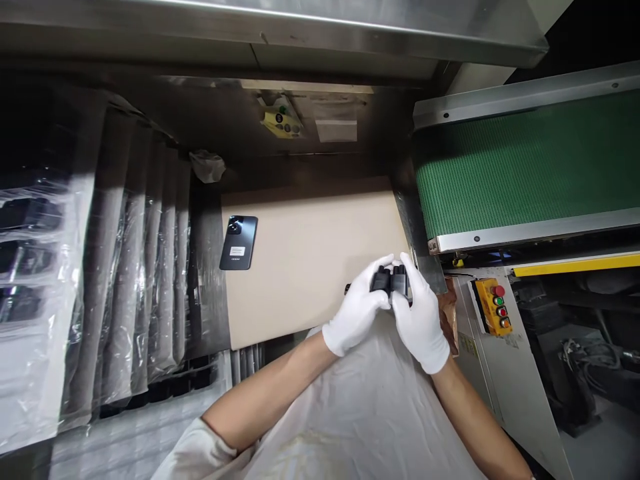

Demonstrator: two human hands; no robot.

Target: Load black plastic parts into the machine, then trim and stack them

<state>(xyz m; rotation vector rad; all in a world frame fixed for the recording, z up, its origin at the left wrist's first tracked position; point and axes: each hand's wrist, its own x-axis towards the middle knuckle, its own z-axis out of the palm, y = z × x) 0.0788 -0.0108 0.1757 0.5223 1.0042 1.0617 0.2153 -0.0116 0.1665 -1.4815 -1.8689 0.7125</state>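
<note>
My left hand (356, 312), in a white glove, is closed around a small black plastic part (381, 281) with short stubs at its top. My right hand (421, 319), gloved too, grips a similar black part (399, 281) right beside it. Both are held upright over the right front of a beige cardboard sheet (310, 247); I cannot tell exactly what they are. A bit of something dark (347, 289) shows beside my left hand, mostly hidden. On the sheet's left side lies a dark smartphone (239, 243), back up, with a white label.
Several clear plastic trays (145, 267) stand in a row at the left. A green conveyor belt (530, 167) runs at the right, above a yellow button box (493, 307). A metal ledge (280, 30) crosses the top. Crumpled plastic (207, 166) lies behind the sheet.
</note>
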